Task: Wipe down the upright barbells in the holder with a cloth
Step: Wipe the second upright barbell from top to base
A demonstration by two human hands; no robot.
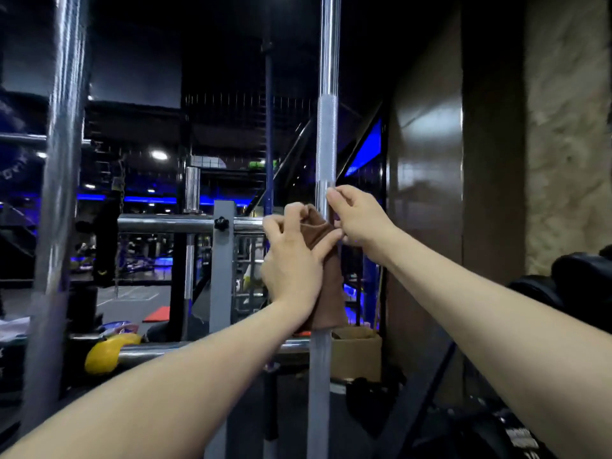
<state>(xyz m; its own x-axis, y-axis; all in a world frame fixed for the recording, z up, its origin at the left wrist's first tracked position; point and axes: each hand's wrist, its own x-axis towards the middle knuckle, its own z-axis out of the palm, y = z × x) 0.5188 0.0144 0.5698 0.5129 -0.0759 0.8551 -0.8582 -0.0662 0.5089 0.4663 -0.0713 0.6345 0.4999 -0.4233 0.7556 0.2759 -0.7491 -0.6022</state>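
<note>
A chrome barbell stands upright in the middle of the view, with a knurled band above my hands. A brown cloth hangs against its shaft. My left hand grips the cloth's upper part, fingers curled over the top and thumb pressed across it. Just right of the shaft, my right hand has its fingers curled at the bar beside the cloth's top edge; whether it pinches the cloth is hidden. A second chrome barbell stands upright at the left, blurred. The holder's base is out of sight.
A horizontal chrome rail and a grey post stand behind the hands. A thin dark bar rises behind the cloth. A yellow object lies low left, a cardboard box low centre, a brown wall panel right, dark bags far right.
</note>
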